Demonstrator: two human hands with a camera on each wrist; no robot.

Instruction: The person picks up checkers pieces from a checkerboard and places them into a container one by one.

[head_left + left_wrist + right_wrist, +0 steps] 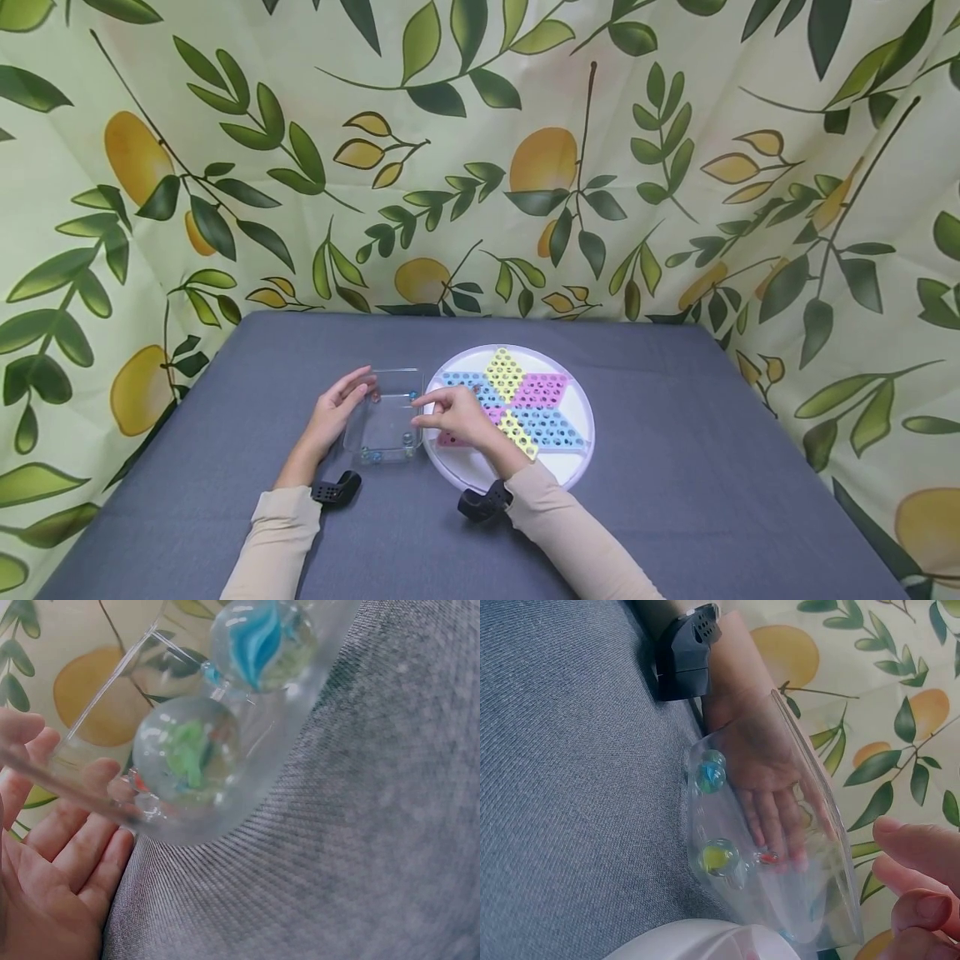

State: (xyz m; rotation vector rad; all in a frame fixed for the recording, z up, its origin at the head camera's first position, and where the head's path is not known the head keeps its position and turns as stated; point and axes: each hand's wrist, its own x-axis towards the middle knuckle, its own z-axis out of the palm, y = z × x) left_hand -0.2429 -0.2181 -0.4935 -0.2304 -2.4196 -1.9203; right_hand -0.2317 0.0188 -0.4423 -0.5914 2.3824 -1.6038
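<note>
A clear plastic box (384,454) stands left of the game board, with several glass marbles (187,750) along its base and corners. Their swirls are blue, green, yellow and red. My left hand (335,414) rests beside the box's left wall; in the right wrist view its palm and straight fingers show through the plastic. Above the box's right rim is my right hand (456,415), thumb and index finger apart and pointing left, no marble showing between them. The round white board (577,408) lies under the right hand and wrist, its star of holes in yellow, blue and pink.
A grey cloth (652,517) covers the table. Behind and along both sides hangs a curtain (465,225) printed with leaves and orange fruit. Each wrist wears a black camera band (337,489). The box's right side stands right at the board's left edge.
</note>
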